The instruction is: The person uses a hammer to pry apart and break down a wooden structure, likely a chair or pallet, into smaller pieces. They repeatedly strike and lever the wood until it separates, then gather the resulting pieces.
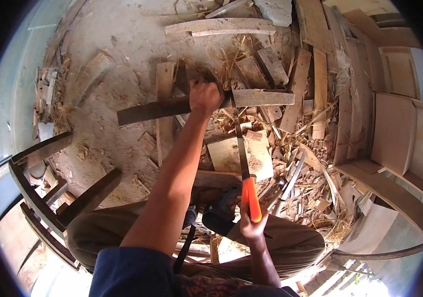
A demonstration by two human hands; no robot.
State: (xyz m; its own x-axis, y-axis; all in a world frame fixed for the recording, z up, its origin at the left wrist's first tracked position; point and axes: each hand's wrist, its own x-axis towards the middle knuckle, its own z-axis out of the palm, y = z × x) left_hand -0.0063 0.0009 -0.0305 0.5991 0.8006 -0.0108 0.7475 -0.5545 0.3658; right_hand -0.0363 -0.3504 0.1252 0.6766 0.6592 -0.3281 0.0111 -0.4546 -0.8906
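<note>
My right hand [252, 225] is wrapped round the orange handle of a handsaw [241, 153], low in the view beside my knee. The narrow blade points away from me, and its far end meets a wooden board [154, 110]. My left hand [205, 96] grips that board just left of the blade, fingers closed over it. Left of the blade the wood looks dark. To the right lies a paler length [265, 98]; I cannot tell whether the two are still joined. An upright plank [165, 114] lies crosswise under the board's left part.
Wood chips and shavings [310, 193] cover the ground at right, among several offcuts. A pale square block [241, 156] lies under the saw. A dark wooden frame [38, 193] stands at left, and boards [392, 128] lean at right. A long plank [221, 26] lies at the far side.
</note>
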